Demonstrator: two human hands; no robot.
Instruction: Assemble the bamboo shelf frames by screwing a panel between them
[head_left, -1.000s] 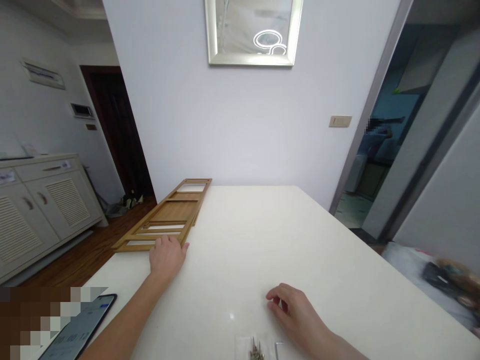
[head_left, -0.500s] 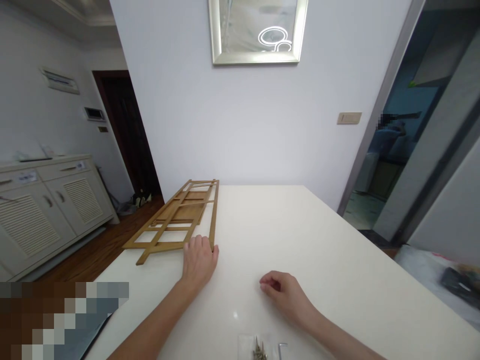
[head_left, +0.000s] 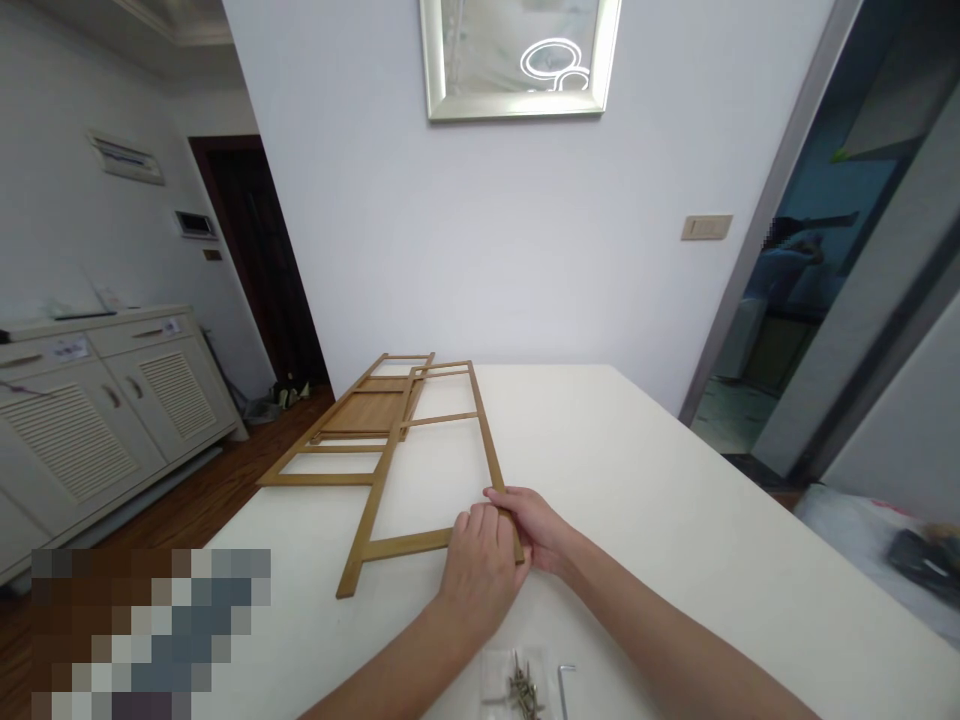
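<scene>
My left hand is closed over the near corner of a brown wooden frame, an open rectangle with crossbars. My right hand grips the same frame's right-hand bar just beyond, thumb on top and fingers partly hidden beneath. The two hands touch or nearly touch at that corner. The far left part of this frame overlaps a second wooden frame, which has a slatted panel and lies on the left of the table. Close to my forearms are a clear bag of screws and an L-shaped hex key.
A white table runs up to the wall, where a framed picture and a switch are mounted. Left stands a white cabinet. A person is in the doorway at right. Plastic bags lie at the right.
The upper wooden frame has moved right and toward me, partly off the second frame. My left hand moved right with it, and my right hand has come in and taken hold of its right bar.
</scene>
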